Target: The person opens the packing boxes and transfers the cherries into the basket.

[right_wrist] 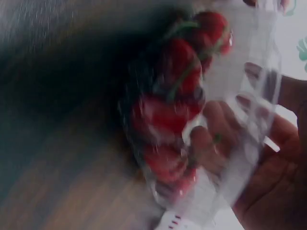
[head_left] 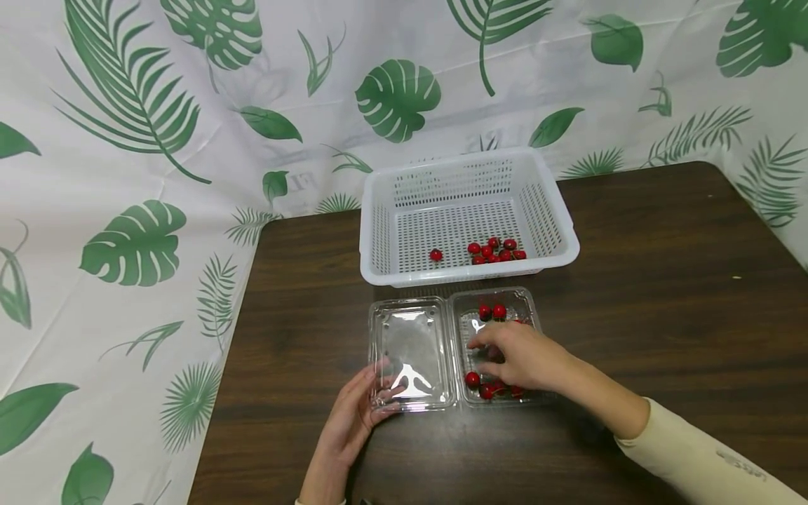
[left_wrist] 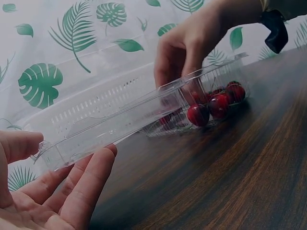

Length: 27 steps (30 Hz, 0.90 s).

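Observation:
A clear plastic clamshell box lies unfolded on the table, its lid [head_left: 413, 351] on the left and its base [head_left: 463, 351] on the right. My left hand [head_left: 356, 410] pinches the lid's outer edge; in the left wrist view the thumb is above and the fingers [left_wrist: 96, 177] beneath, with the lid tilted up. My right hand [head_left: 527, 354] reaches down into the base, thumb and fingers apart. Red cherries [head_left: 486, 391] with green stems sit around it in the base, partly hidden by the hand. The right wrist view blurs these cherries [right_wrist: 163, 115].
Just behind the box stands a white perforated basket [head_left: 470, 275], with several cherries [head_left: 505, 254] mostly toward its right and a lone cherry [head_left: 435, 254] apart. A leaf-patterned cloth [head_left: 208, 140] hangs behind and left of the dark wooden table [head_left: 663, 280].

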Each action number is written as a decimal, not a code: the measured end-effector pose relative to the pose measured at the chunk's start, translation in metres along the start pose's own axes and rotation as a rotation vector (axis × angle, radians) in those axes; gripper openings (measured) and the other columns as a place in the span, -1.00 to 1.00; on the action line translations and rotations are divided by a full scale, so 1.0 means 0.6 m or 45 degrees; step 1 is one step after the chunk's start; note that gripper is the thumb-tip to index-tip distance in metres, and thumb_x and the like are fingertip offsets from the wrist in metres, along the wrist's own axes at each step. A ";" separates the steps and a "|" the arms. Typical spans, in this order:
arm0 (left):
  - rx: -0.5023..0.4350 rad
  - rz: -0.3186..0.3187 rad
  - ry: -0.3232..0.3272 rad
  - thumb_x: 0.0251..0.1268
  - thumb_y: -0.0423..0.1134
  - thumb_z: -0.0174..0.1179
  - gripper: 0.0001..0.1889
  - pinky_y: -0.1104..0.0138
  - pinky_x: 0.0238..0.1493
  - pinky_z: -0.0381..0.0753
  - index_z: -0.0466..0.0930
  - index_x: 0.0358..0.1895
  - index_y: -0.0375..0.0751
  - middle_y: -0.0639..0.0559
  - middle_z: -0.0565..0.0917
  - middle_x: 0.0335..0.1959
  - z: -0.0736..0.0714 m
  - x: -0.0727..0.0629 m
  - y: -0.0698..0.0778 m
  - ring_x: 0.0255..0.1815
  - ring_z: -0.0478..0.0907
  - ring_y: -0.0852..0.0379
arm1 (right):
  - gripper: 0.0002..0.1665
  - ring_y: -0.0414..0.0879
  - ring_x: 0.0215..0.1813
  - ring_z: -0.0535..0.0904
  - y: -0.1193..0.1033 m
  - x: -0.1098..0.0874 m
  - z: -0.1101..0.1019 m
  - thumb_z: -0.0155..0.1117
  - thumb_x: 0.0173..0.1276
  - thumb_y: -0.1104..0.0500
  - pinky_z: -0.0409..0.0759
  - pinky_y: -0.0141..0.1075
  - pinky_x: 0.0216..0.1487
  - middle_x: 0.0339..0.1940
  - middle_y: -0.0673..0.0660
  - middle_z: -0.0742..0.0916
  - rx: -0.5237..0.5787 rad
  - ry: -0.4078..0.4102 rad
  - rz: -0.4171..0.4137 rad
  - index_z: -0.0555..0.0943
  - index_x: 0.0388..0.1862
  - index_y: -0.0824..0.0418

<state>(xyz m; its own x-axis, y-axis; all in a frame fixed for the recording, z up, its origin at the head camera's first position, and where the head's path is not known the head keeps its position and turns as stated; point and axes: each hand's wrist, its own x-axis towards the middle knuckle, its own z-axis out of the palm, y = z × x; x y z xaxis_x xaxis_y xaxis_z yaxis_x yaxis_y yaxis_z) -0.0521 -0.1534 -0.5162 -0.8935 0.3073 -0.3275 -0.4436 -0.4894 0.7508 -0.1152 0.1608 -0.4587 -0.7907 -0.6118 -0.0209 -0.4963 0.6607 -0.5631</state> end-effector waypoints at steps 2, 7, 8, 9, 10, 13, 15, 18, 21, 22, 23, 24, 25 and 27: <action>0.004 -0.001 0.004 0.56 -0.15 -0.02 -0.46 0.25 -0.05 0.70 0.19 0.43 -0.41 -0.10 0.65 -0.09 0.000 0.000 0.000 -0.02 0.66 0.03 | -0.62 -0.14 -0.14 0.62 -0.002 0.000 0.010 0.49 0.19 0.10 0.66 -0.20 -0.13 -0.08 -0.01 0.72 -0.015 -0.042 -0.022 0.71 -0.01 0.14; 0.003 -0.005 0.025 0.55 -0.14 0.00 -0.46 0.26 -0.06 0.70 0.22 0.41 -0.41 -0.10 0.65 -0.09 0.000 0.001 0.000 -0.05 0.66 0.04 | -0.65 -0.22 -0.26 0.53 -0.004 0.004 0.023 0.52 0.15 0.07 0.56 -0.35 -0.31 -0.17 -0.09 0.69 -0.035 -0.066 -0.043 0.73 -0.06 0.07; 0.003 -0.006 0.024 0.55 -0.13 0.01 -0.45 0.26 -0.05 0.70 0.21 0.42 -0.41 -0.10 0.65 -0.09 0.000 0.001 0.001 -0.05 0.66 0.04 | -0.64 -0.23 -0.27 0.53 -0.004 0.005 0.024 0.53 0.13 0.07 0.55 -0.36 -0.33 -0.18 -0.09 0.69 -0.035 -0.064 -0.041 0.73 -0.07 0.07; 0.001 -0.007 0.023 0.55 -0.13 0.01 -0.44 0.25 -0.05 0.70 0.20 0.42 -0.41 -0.10 0.65 -0.09 0.000 0.002 0.001 -0.05 0.66 0.05 | -0.64 -0.23 -0.28 0.54 -0.004 0.005 0.025 0.54 0.12 0.07 0.55 -0.38 -0.34 -0.19 -0.09 0.69 -0.033 -0.061 -0.040 0.73 -0.08 0.07; 0.002 -0.008 0.021 0.55 -0.13 0.01 -0.44 0.26 -0.05 0.70 0.19 0.42 -0.41 -0.10 0.65 -0.09 0.000 0.002 0.001 -0.05 0.66 0.05 | -0.63 -0.23 -0.29 0.54 -0.004 0.005 0.026 0.55 0.11 0.06 0.55 -0.38 -0.35 -0.19 -0.09 0.69 -0.031 -0.058 -0.035 0.73 -0.08 0.08; 0.002 -0.014 0.014 0.56 -0.14 -0.01 -0.44 0.26 -0.05 0.70 0.18 0.44 -0.41 -0.09 0.64 -0.09 0.000 0.002 0.002 -0.05 0.66 0.06 | -0.61 -0.24 -0.31 0.54 -0.004 0.006 0.029 0.58 0.06 0.05 0.53 -0.40 -0.38 -0.24 -0.10 0.68 -0.029 -0.049 -0.019 0.73 -0.11 0.08; -0.002 -0.020 0.023 0.57 -0.15 -0.02 -0.46 0.26 -0.06 0.70 0.19 0.43 -0.40 -0.11 0.64 -0.08 0.000 0.002 0.001 -0.05 0.66 0.04 | -0.61 -0.25 -0.33 0.53 -0.005 0.006 0.031 0.59 0.04 0.04 0.53 -0.41 -0.39 -0.30 -0.11 0.68 -0.024 -0.041 -0.011 0.73 -0.13 0.08; -0.008 -0.025 0.037 0.57 -0.16 -0.04 -0.50 0.25 -0.06 0.71 0.25 0.40 -0.38 -0.14 0.63 -0.07 0.000 0.001 0.001 -0.03 0.66 0.01 | -0.65 -0.26 -0.35 0.54 -0.005 0.008 0.033 0.59 0.05 0.07 0.54 -0.41 -0.39 -0.35 -0.13 0.68 -0.001 -0.032 -0.011 0.74 -0.16 0.07; -0.010 -0.025 0.039 0.57 -0.15 -0.03 -0.52 0.25 -0.06 0.70 0.28 0.39 -0.36 -0.14 0.63 -0.07 0.001 0.001 0.000 -0.03 0.66 0.01 | -0.70 -0.29 -0.37 0.54 -0.003 0.009 0.032 0.57 0.08 0.12 0.56 -0.40 -0.37 -0.35 -0.12 0.70 0.052 -0.044 -0.013 0.73 -0.17 0.08; -0.010 -0.023 0.037 0.56 -0.15 -0.02 -0.52 0.25 -0.05 0.70 0.28 0.39 -0.36 -0.14 0.63 -0.07 0.001 0.001 0.000 -0.03 0.66 0.01 | -0.71 -0.31 -0.37 0.54 -0.002 0.009 0.032 0.56 0.09 0.14 0.57 -0.39 -0.36 -0.34 -0.12 0.71 0.067 -0.048 -0.016 0.73 -0.17 0.08; -0.009 -0.021 0.036 0.56 -0.15 -0.02 -0.52 0.25 -0.05 0.70 0.28 0.39 -0.36 -0.14 0.63 -0.07 0.001 0.001 0.000 -0.03 0.66 0.01 | -0.71 -0.32 -0.38 0.54 -0.001 0.009 0.031 0.56 0.10 0.15 0.58 -0.38 -0.35 -0.34 -0.11 0.71 0.081 -0.054 -0.016 0.73 -0.16 0.08; -0.009 -0.020 0.036 0.56 -0.15 -0.02 -0.51 0.24 -0.05 0.70 0.29 0.38 -0.37 -0.14 0.63 -0.07 0.001 0.001 0.000 -0.03 0.66 0.01 | -0.71 -0.34 -0.38 0.53 0.000 0.008 0.031 0.55 0.11 0.17 0.58 -0.38 -0.35 -0.33 -0.11 0.71 0.094 -0.057 -0.018 0.73 -0.16 0.09; -0.008 -0.019 0.036 0.56 -0.15 -0.02 -0.51 0.24 -0.05 0.70 0.29 0.38 -0.37 -0.13 0.63 -0.08 0.002 0.001 0.001 -0.03 0.66 0.01 | -0.71 -0.35 -0.39 0.53 0.001 0.008 0.030 0.54 0.11 0.18 0.58 -0.38 -0.35 -0.34 -0.12 0.71 0.107 -0.058 -0.022 0.74 -0.15 0.10; -0.008 -0.018 0.037 0.56 -0.15 -0.02 -0.52 0.24 -0.06 0.70 0.29 0.38 -0.37 -0.13 0.64 -0.08 0.002 0.001 0.001 -0.04 0.67 0.01 | -0.71 -0.37 -0.41 0.51 0.003 0.008 0.028 0.54 0.11 0.21 0.58 -0.37 -0.35 -0.35 -0.12 0.71 0.121 -0.049 -0.030 0.74 -0.14 0.12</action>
<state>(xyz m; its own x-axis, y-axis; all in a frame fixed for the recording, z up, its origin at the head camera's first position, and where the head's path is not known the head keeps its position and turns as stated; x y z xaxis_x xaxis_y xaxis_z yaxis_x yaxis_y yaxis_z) -0.0532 -0.1524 -0.5151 -0.8888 0.2904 -0.3545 -0.4564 -0.4904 0.7425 -0.1138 0.1520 -0.4735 -0.7639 -0.6442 -0.0375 -0.4769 0.6027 -0.6398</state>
